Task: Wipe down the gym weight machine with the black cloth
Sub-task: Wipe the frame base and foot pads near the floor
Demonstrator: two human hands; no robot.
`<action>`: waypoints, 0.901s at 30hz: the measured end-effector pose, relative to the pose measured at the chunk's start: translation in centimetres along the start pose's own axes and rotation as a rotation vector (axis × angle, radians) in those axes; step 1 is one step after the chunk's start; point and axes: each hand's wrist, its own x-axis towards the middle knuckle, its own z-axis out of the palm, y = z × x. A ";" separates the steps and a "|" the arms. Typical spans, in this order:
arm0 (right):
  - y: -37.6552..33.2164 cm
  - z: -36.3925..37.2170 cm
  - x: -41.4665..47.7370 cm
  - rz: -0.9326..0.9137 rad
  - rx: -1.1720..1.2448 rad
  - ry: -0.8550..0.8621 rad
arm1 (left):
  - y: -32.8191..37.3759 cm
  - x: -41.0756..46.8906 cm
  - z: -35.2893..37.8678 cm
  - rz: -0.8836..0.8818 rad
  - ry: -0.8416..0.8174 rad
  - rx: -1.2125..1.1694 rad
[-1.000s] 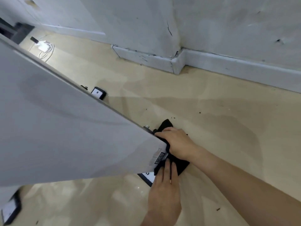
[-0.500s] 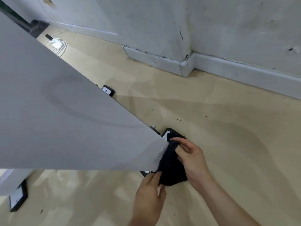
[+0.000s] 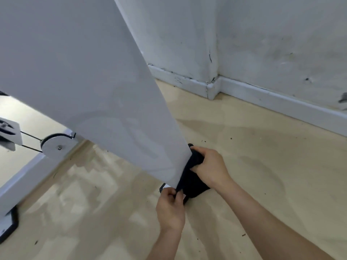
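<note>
The weight machine's broad white panel (image 3: pixel 84 81) slants down from the upper left to a low corner near the floor. The black cloth (image 3: pixel 193 182) hangs bunched against that lower right edge. My right hand (image 3: pixel 209 166) grips the cloth's upper part beside the panel edge. Below it, my left hand (image 3: pixel 170 208) pinches the cloth's lower end between thumb and fingers. A black foot of the machine peeks out under the cloth, mostly hidden.
A white pulley wheel (image 3: pixel 56 145) with a black cable and a white frame bar (image 3: pixel 22 177) sit at the left. Another black foot (image 3: pixel 8 225) is at the lower left. White wall and skirting board (image 3: pixel 262 98) run behind the beige floor (image 3: pixel 262 166).
The view has swung, so the panel now stands steeper and the pulley shows. My left hand closed on the cloth's lower end; my right hand shifted its grip higher.
</note>
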 end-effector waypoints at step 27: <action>-10.3 3.6 -10.6 -1.134 -0.778 0.438 | 8.8 -2.0 -9.4 0.448 -0.298 -0.672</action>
